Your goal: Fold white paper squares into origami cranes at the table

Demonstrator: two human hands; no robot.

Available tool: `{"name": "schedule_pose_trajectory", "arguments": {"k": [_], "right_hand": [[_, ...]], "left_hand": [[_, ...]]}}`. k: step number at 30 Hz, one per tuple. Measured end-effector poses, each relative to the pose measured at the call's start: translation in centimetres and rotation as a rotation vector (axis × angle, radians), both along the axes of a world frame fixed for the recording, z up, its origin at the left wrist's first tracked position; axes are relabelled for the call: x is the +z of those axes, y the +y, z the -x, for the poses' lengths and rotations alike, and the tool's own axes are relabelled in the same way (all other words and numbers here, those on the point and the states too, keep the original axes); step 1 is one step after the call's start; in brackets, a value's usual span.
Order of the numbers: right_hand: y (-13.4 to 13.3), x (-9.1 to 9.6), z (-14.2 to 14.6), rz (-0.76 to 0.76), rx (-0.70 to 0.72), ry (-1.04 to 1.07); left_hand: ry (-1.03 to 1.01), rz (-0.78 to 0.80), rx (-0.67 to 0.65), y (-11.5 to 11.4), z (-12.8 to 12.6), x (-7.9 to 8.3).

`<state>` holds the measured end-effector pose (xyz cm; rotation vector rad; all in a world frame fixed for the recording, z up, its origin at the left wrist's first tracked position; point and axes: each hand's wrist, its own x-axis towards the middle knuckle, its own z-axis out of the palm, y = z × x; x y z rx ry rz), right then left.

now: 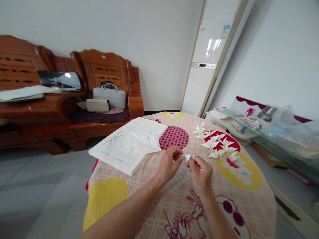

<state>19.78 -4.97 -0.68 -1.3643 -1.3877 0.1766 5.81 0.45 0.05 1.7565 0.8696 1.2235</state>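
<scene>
We pinch a small folded paper [188,157] between our 2 hands. The left hand [170,165] grips its left end and the right hand [200,171] its right end, just above the bench [149,196]. Beyond the right hand lies a row of white folded figures [217,145]. Beyond the left hand lies a stack of printed sheets [126,146].

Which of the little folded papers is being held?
The folded paper pinched between the left hand and right hand; the other paper cranes lie clustered on the tablecloth, untouched.
</scene>
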Motion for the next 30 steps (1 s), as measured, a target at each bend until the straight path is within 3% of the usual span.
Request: {"name": "schedule_pose_trajectory", "arguments": {"k": [5, 20, 30], "right_hand": [[-0.1, 0.3, 0.6, -0.08, -0.036, -0.187], [-0.2, 0.4, 0.9, -0.214, -0.139, -0.363], [-0.1, 0.2, 0.9, -0.262, -0.153, -0.404]], "left_hand": [[-0.101, 0.072, -0.143, -0.9, -0.1, 0.6], [-0.072, 0.095, -0.023, -1.2, -0.6, 0.1], [-0.139, 0.137, -0.033, -0.9, -0.8, 0.1]]}}
